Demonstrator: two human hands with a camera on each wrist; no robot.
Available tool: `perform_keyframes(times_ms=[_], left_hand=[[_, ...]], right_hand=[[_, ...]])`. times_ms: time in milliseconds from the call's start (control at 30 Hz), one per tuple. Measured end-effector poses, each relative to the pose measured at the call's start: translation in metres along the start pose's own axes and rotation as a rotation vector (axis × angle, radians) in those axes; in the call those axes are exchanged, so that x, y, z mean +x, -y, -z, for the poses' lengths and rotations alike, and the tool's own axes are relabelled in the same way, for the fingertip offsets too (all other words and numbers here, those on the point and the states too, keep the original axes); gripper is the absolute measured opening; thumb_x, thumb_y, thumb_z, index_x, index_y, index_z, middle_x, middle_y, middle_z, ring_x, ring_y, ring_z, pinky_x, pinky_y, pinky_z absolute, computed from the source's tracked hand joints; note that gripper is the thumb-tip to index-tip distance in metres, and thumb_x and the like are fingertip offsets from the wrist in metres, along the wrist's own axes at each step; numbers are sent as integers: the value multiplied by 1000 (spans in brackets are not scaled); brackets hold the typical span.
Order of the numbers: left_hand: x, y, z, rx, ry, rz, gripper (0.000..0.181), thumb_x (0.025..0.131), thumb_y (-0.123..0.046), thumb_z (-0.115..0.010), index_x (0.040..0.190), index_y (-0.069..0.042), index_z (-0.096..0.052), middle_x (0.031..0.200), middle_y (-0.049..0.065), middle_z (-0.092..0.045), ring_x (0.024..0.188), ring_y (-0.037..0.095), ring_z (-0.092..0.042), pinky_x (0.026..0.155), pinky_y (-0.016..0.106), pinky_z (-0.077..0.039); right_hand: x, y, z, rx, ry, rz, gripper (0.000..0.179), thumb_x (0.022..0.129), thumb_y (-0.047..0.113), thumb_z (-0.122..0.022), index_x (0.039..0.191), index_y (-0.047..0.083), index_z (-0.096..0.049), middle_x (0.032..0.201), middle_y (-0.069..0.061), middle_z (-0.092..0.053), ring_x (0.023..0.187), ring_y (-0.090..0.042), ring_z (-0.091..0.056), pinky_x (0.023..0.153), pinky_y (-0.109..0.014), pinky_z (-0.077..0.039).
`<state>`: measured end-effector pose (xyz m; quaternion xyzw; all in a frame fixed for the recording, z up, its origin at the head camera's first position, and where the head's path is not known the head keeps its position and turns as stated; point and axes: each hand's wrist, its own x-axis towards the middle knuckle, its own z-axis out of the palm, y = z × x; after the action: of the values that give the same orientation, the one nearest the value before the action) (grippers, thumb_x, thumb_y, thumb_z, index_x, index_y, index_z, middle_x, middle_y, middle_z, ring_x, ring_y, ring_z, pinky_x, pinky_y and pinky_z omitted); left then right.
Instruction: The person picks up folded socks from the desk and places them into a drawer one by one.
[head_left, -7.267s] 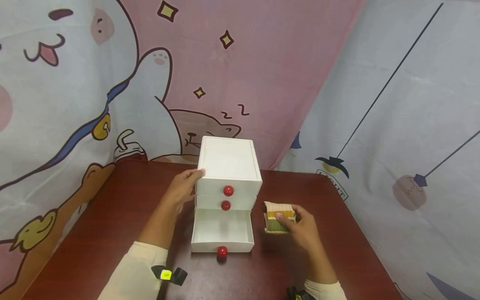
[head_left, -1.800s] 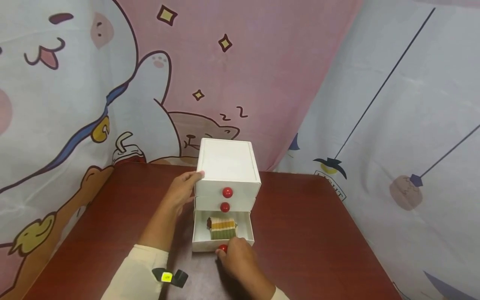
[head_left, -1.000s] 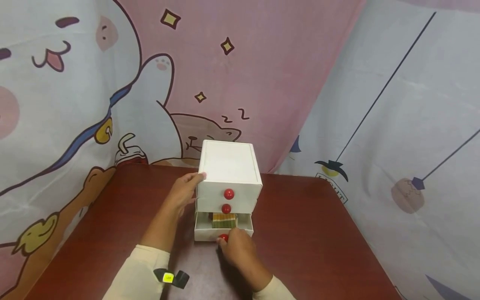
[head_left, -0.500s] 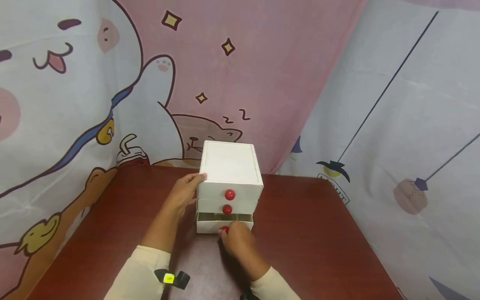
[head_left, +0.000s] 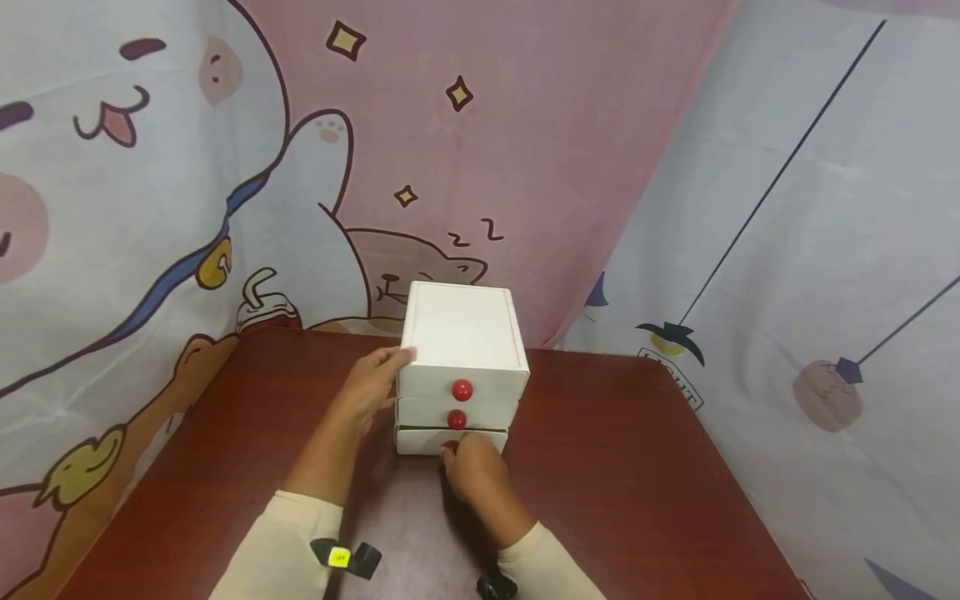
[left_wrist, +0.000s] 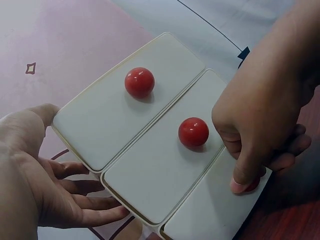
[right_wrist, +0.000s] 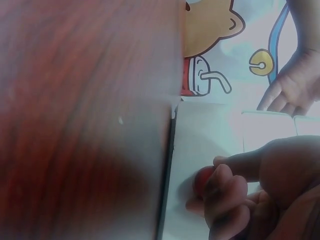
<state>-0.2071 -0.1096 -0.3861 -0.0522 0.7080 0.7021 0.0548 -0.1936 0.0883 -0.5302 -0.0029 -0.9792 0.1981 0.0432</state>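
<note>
A small white three-drawer cabinet [head_left: 463,325] with round red knobs stands on the table. My right hand [head_left: 480,471] pinches the knob [right_wrist: 202,180] of the bottom drawer [head_left: 418,442] between thumb and curled fingers. That drawer sits nearly flush under the others, with a thin dark gap along its top edge. My left hand [head_left: 367,385] rests against the cabinet's left side, thumb at the top edge and fingers [left_wrist: 95,202] stretched along the side. The middle knob [left_wrist: 193,132] and top knob [left_wrist: 139,82] are untouched. The striped cream, yellow and green item seen earlier is hidden inside the bottom drawer.
The dark red-brown table [head_left: 615,467] extends around the cabinet. A cartoon-printed cloth [head_left: 555,150] hangs behind it and along both sides. Camera straps sit on both wrists, the left one [head_left: 345,557] with a yellow label.
The right hand set the striped item into the open bottom drawer, took its knob and pushed the drawer in until nearly flush. The left hand has stayed on the cabinet's side.
</note>
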Motion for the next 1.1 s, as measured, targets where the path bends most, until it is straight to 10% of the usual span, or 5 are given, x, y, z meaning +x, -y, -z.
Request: perform_keyframes(times_ms=[400,1100], left_hand=[[0,-8,1,33,-7,24,62,108,-43,-64,154,-2,-58,154,24,-59,145,38,-56,121,63,-48],[5,-22,4,144,-18,-21,53,105,-30,-67,142,9,-66,143,30,-65,132,43,-67,109,62,-57]], right_hand=[[-22,29,47,49,14,16,35,100,33,-78,80,7,-66,86,-16,-72,84,-39,-73,70,-57,-61],[-15,26,44,12,51,1,39,101,39,-77,83,6,-66,88,-16,-72,85,-40,-74,74,-60,-62]])
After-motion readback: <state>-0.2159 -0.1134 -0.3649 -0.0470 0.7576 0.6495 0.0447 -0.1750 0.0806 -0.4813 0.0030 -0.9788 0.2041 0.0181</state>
